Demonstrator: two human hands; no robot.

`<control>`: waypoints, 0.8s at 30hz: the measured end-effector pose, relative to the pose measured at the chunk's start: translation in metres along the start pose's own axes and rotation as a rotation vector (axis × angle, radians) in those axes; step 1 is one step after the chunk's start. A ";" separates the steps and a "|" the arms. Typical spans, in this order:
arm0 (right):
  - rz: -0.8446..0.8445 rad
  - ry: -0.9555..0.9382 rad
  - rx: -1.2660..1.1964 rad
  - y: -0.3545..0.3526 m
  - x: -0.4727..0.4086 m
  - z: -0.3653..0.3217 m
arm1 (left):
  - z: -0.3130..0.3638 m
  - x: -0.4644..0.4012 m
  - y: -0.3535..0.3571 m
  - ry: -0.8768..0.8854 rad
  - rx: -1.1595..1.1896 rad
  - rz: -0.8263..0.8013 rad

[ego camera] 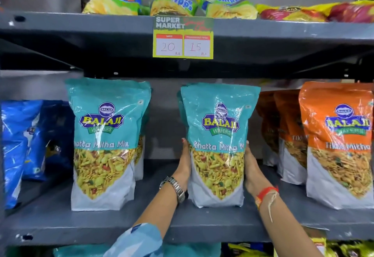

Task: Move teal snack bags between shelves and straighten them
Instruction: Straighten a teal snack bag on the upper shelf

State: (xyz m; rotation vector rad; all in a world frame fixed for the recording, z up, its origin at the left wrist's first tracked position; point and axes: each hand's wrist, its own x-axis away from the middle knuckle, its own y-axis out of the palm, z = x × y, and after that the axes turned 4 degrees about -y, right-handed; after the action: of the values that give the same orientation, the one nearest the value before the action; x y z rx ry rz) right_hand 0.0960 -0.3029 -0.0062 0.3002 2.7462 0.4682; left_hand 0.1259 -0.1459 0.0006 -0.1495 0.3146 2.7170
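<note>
While both palms are pressed flat against its sides, the right-hand teal bag (219, 145) is being squared up on the middle shelf (60, 222)! It is clasped low down, the left hand (183, 165) on its left edge and the right hand (252, 167) on its right edge, fingers laid along the pack rather than curled shut. The bag is stood upright, its base down on the shelf, label facing out, and another teal pack is glimpsed just behind it.

Over to the left, a second teal bag (106, 143) is already seen standing upright at the front of its own row, with more teal behind it, and it is touched by nobody. A gap is left between the two teal rows. Orange bags (338, 145) are lined up to the right, blue bags (22, 147) to the left.

Judged from this, the job looks well under way: two rows are faced on this shelf, and only the clasped bag remains to be nudged straight. Yet more teal packaging (79, 251) is spotted on the shelf below, partly hidden, so further bags may well be waiting to be brought up.
</note>
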 end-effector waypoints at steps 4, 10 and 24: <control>0.018 0.023 -0.019 0.001 -0.002 0.000 | -0.001 -0.001 0.000 0.002 -0.051 -0.052; -0.004 0.007 -0.059 0.010 0.000 0.003 | 0.002 -0.001 -0.009 -0.002 -0.049 -0.058; 0.088 -0.026 0.007 0.011 0.011 0.004 | 0.007 0.011 -0.002 0.032 -0.038 -0.021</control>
State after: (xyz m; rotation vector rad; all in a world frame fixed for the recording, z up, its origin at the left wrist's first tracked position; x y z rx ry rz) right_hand 0.0886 -0.2885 -0.0091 0.4271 2.7184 0.4748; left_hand 0.1161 -0.1383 0.0049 -0.2064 0.2691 2.7027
